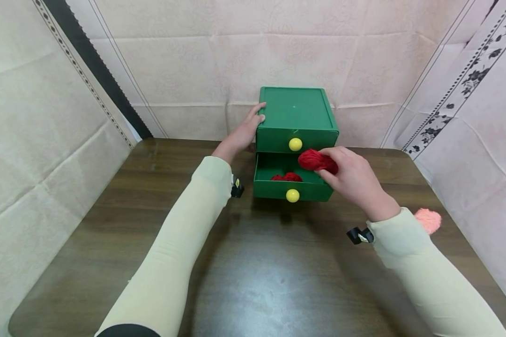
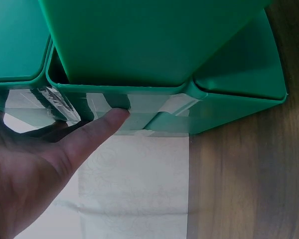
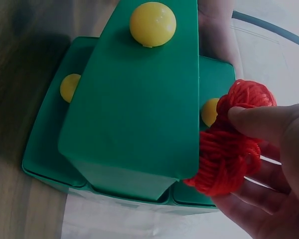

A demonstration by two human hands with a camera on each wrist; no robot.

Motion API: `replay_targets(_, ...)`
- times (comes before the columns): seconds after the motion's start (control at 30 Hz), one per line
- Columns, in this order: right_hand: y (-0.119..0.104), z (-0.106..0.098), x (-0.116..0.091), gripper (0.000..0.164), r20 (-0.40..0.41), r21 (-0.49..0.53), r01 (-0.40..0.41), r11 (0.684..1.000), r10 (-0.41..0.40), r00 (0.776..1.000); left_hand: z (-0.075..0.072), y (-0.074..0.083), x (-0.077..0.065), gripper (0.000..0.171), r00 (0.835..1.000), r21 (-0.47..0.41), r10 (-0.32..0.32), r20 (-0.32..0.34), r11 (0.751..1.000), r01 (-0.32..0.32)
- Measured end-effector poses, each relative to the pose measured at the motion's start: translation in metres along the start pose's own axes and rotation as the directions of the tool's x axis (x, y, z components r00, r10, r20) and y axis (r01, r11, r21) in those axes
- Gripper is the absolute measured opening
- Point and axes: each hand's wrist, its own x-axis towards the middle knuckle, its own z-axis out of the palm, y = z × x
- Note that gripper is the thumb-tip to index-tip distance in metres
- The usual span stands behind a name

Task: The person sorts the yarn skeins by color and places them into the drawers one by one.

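Note:
A green drawer unit (image 1: 294,107) with yellow knobs has its middle drawer (image 1: 274,188) pulled out. My left hand (image 1: 245,131) steadies the unit's left side; in the left wrist view its thumb (image 2: 97,127) lies straight against the taped side wall. Above the open drawer, toward its right, my right hand (image 1: 354,175) pinches a skein of red yarn (image 1: 316,160) between thumb and fingers. The right wrist view shows this red yarn (image 3: 226,144) bunched in the middle, beside the drawer's top edge. More red yarn (image 1: 287,177) lies inside the drawer.
A pink yarn skein (image 1: 428,220) lies on the brown wooden table (image 1: 261,271), partly behind my right sleeve. Pale patterned cloth (image 1: 185,70) hangs behind the unit and along both sides. Closed drawers sit above and below the open one.

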Motion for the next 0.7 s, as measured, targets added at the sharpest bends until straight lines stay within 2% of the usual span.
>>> replay_targets(0.17,-0.001,0.003,0.002,0.036,0.015,0.005,-0.012,1.0,0.012,1.0,-0.002,-0.013,0.015,0.048,1.0,-0.008,0.014,-0.014,1.0,-0.014)
replay_targets(0.3,-0.002,0.005,0.003,0.036,0.028,0.0,-0.024,1.0,0.024,0.999,-0.002,-0.018,0.019,0.046,0.999,0.004,0.023,-0.024,1.0,-0.023)
replay_targets(0.5,-0.002,0.007,0.002,0.039,0.049,0.0,-0.046,0.999,0.046,0.998,-0.003,-0.018,0.017,0.046,1.0,0.011,0.017,-0.025,1.0,-0.016)
replay_targets(0.7,-0.001,0.01,0.002,0.041,0.063,0.002,-0.064,0.998,0.064,0.996,-0.002,-0.005,0.005,0.05,1.0,0.031,-0.012,-0.004,0.999,0.013)
